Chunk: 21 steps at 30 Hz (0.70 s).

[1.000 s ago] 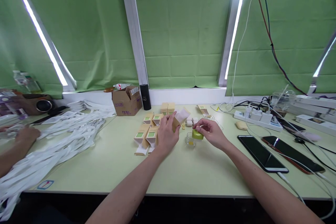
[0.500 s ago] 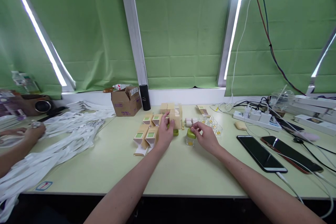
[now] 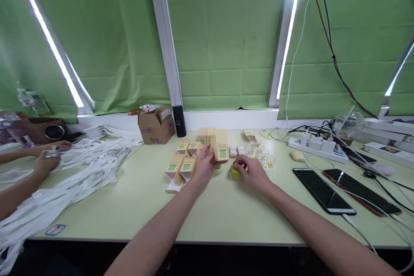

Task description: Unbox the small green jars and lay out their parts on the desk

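Observation:
My left hand (image 3: 204, 166) is closed around a small tan carton (image 3: 221, 153) with a green-and-white label, tilted over the table. My right hand (image 3: 252, 170) pinches the green top of a small clear jar (image 3: 235, 173) at the table's surface. Behind my left wrist, something green partly shows under the carton. To the left lie several tan cartons (image 3: 174, 168) with flaps open, and more cartons (image 3: 207, 133) stand behind my left hand. Clear cups with yellow centres (image 3: 269, 162) and small white-pink pieces (image 3: 233, 152) sit beyond my right hand.
Left, a co-worker's hands (image 3: 47, 161) handle white straps (image 3: 84, 177) spread over the table. A cardboard box (image 3: 156, 127) and black cylinder (image 3: 179, 120) stand at the back. Right are two phones (image 3: 323, 190) (image 3: 360, 189), cables and a power strip (image 3: 318, 148).
The carton in my left hand has turned so its labelled face shows. The jar under my right hand is tipped or lowered, with less of its clear side visible. The co-worker's hands moved right.

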### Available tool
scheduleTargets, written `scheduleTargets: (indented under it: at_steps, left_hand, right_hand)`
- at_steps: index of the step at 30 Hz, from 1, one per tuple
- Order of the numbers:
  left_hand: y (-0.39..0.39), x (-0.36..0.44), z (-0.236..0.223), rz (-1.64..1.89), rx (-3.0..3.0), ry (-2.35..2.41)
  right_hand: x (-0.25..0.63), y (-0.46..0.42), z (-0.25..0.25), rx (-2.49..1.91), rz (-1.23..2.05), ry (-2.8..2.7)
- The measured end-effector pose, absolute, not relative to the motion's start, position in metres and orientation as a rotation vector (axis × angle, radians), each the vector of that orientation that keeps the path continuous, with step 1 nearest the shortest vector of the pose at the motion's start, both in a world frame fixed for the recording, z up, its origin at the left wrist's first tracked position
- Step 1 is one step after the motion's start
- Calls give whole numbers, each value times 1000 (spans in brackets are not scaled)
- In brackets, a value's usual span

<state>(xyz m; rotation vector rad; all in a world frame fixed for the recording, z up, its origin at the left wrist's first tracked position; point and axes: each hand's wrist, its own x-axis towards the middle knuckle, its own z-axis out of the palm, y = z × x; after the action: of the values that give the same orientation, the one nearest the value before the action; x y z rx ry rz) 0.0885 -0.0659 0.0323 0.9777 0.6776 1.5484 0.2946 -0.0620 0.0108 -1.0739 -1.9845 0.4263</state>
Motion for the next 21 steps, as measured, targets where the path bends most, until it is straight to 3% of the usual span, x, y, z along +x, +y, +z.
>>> scheduleTargets:
  at_steps: [10,21]
  left_hand:
    - [-71,87,35,1498,877,577]
    - [-71,87,34,1455,937,533]
  right_hand:
    - [291,-74,20,-891,621,-2066]
    - [290,-69,43,-796,901,-1657]
